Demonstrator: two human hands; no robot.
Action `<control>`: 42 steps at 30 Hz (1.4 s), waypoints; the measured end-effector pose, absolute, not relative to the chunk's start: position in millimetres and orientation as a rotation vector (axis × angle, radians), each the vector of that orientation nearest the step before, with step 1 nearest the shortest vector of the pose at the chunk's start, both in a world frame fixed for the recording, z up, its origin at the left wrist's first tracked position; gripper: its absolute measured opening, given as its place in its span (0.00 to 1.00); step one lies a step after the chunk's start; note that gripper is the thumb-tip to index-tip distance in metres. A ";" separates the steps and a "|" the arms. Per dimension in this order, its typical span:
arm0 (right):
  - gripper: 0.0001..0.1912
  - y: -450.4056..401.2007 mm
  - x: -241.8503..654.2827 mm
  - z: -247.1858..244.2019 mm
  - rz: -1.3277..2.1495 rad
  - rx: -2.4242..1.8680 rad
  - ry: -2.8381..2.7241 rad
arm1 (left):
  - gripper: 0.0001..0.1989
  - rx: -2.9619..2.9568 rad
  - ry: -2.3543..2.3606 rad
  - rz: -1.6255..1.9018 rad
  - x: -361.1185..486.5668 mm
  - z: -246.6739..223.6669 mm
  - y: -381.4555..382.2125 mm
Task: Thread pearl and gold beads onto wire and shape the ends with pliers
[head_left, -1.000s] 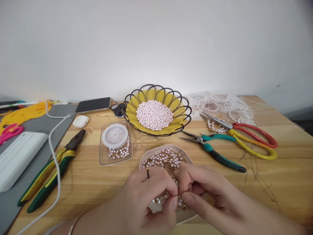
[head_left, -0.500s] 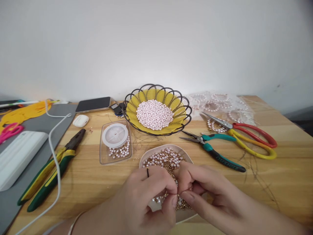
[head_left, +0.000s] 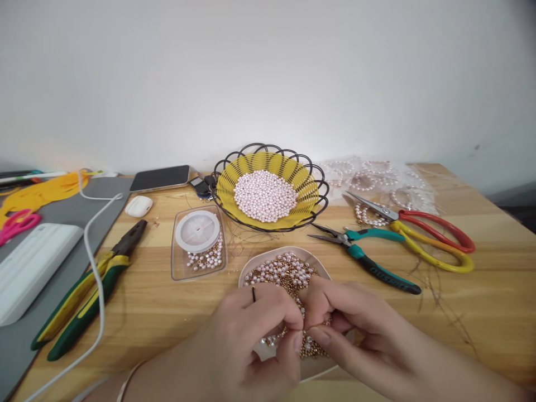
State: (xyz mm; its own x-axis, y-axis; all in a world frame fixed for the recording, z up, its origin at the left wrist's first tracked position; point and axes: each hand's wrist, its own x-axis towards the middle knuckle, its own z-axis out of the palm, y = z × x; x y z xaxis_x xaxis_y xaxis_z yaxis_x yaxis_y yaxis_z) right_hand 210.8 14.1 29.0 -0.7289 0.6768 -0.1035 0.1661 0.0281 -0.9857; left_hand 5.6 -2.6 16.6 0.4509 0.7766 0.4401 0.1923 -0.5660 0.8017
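My left hand [head_left: 266,329], with a dark ring on one finger, is closed in a pinch of thumb and forefinger. Close against it, my right hand [head_left: 355,329] pinches in the same way. Whatever lies between the fingertips is too small to make out. Both hands are over a pale tray [head_left: 318,365] of pink pearl beads [head_left: 285,268] and small gold beads [head_left: 312,349]; they hide much of it. Behind the tray stands a yellow basket with a black looped rim [head_left: 221,192], holding many pink pearl beads [head_left: 266,195].
Right of the tray lie teal-handled needle-nose pliers [head_left: 360,254] and red-and-yellow scissors [head_left: 435,237], with strung pearl loops [head_left: 377,173] behind. On the left are a clear box [head_left: 176,268] with a white spool [head_left: 196,231], green-yellow pliers [head_left: 96,290], a phone [head_left: 161,178] and a white cable [head_left: 100,301].
Almost nothing differs. Both hands keep their pinch over the tray, with only a very slight shift of the fingertips.
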 end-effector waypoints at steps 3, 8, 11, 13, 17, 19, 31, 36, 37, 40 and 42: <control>0.08 14.2 210.4 30.4 1.781 -0.845 -1.913 | 0.10 2.035 0.831 1.051 5.2 18.4 -1.9; 0.09 14.7 209.7 34.3 1.881 -0.887 -1.854 | 0.11 2.037 0.818 1.067 5.8 21.2 -1.8; 0.10 12.8 210.8 33.3 1.911 -0.903 -1.836 | 0.11 2.054 0.821 1.070 6.1 20.3 -1.6; 0.10 11.8 211.3 31.5 1.893 -0.900 -1.848 | 0.11 2.062 0.823 1.071 6.1 19.3 -1.5; 0.09 12.5 210.6 30.2 1.859 -0.900 -1.862 | 0.10 2.055 0.812 1.084 5.8 19.2 -2.3; 0.09 13.8 209.6 31.2 1.862 -0.899 -1.859 | 0.11 2.058 0.831 1.053 5.4 20.1 -2.5; 0.09 12.9 212.2 29.1 1.803 -0.880 -1.917 | 0.10 2.046 0.826 1.062 5.8 18.4 -2.1; 0.09 13.4 210.6 30.8 1.781 -0.877 -1.947 | 0.11 2.037 0.806 1.098 5.2 18.0 -2.8; 0.09 13.4 210.6 30.7 1.771 -0.873 -1.962 | 0.11 2.041 0.813 1.088 4.9 18.4 -2.7; 0.08 13.5 211.7 29.1 1.699 -0.872 -2.028 | 0.11 2.050 0.820 1.081 4.4 19.4 -2.3; 0.08 13.8 212.7 28.1 1.634 -0.887 -2.067 | 0.10 2.051 0.812 1.095 4.6 19.7 -2.0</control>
State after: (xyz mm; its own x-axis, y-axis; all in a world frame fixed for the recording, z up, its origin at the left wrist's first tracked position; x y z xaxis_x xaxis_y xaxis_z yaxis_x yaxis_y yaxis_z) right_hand 212.7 13.8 28.1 -0.7386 0.6666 -0.1003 0.2514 0.1344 -0.9585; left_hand 4.6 -2.0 19.7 0.4554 0.7675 0.4512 0.2092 -0.5849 0.7837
